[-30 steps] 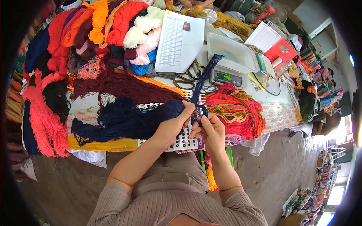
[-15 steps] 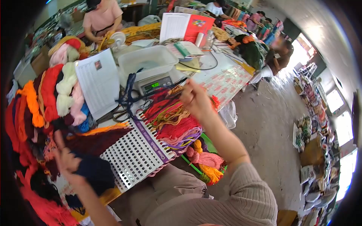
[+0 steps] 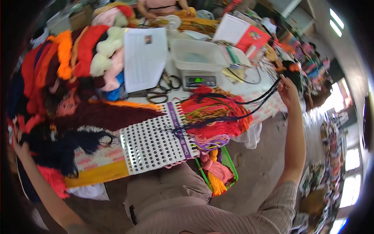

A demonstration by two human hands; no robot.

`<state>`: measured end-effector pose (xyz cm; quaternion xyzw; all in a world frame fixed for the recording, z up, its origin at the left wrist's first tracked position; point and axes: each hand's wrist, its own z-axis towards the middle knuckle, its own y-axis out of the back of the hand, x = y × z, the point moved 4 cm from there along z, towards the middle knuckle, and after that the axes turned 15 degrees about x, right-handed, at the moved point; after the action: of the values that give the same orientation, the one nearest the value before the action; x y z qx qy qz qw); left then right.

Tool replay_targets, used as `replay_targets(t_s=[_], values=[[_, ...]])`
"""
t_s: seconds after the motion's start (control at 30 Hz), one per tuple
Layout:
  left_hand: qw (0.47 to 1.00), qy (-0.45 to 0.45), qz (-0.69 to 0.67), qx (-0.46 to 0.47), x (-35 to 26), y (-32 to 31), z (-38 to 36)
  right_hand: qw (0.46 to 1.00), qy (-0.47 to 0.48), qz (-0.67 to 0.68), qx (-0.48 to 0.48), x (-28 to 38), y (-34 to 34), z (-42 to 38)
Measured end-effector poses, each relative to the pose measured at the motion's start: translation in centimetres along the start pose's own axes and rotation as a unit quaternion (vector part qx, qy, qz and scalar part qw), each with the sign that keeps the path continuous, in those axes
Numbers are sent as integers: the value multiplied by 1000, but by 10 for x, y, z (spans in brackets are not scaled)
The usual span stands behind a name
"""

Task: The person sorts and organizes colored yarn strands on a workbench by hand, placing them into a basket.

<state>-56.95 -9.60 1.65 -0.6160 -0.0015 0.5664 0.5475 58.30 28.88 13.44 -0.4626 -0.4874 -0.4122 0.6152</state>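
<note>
My right hand [image 3: 287, 89] is raised at the right, closed on one end of several dark navy yarn strands [image 3: 243, 117]. Those strands sag back across a heap of red, pink and olive yarn [image 3: 212, 107] to a white card with rows of holes [image 3: 146, 146] and a purple strip. At the far left, my left hand [image 3: 18, 138] looks closed on the edge of a navy yarn bundle [image 3: 58, 148], its fingers partly blurred. Beside that bundle lies a long maroon yarn hank [image 3: 105, 115].
Behind the card are scissors [image 3: 157, 95], a scale [image 3: 198, 81] bearing a plastic tub [image 3: 198, 54], and a printed sheet [image 3: 144, 58]. Coloured skeins [image 3: 83, 50] line the left back. A green basket [image 3: 230, 163] with yarn stands below the table edge. A person [image 3: 161, 6] works opposite.
My right hand has swung right, drawing the navy strands off the scale area and out over the yarn heap. My left hand has moved outward to the far left. The view has turned.
</note>
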Motion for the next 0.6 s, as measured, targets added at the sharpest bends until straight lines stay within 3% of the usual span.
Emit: replay_targets(t_s=[0.03, 0.07, 0.1, 0.13, 0.17, 0.2, 0.23, 0.27, 0.3, 0.37, 0.47, 0.53, 0.57, 0.6], values=[[951, 71, -63, 293, 26, -58, -21, 995, -5, -91, 36, 16, -40, 1], [998, -35, 44, -15, 67, -160, -85, 983, 12, -169, 72, 33, -75, 7], [982, 67, -77, 161, 94, -172, -97, 980, 31, -185, 66, 50, -102, 15], [948, 109, -174, 245, 127, -229, -133, 965, 67, -207, 143, 73, -137, 21], [938, 115, -198, 261, 155, -266, -159, 965, 114, -196, 133, 93, -165, 30], [954, 141, -253, 75, 175, -306, -192, 962, 137, -192, 138, 110, -194, 39], [966, 150, -208, 19, 191, -335, -217, 958, 162, -190, 140, 128, -214, 52], [965, 179, -165, 96, 209, -330, -226, 945, 146, -204, 210, 148, -216, 79], [957, 193, -181, 116, 224, -334, -238, 927, 127, -218, 276, 165, -217, 103], [945, 222, -203, 125, 245, -337, -257, 887, 209, -306, 274, 194, -248, 114], [937, 221, -225, 154, 252, -335, -272, 901, 240, -300, 201, 230, -281, 113], [938, 205, -224, 167, 249, -329, -276, 889, 330, -283, 142, 264, -278, 125], [938, 207, -222, 166, 246, -325, -277, 842, 348, -374, 173, 276, -284, 117], [943, 200, -210, 163, 240, -321, -278, 844, 345, -371, 173, 284, -282, 121]])
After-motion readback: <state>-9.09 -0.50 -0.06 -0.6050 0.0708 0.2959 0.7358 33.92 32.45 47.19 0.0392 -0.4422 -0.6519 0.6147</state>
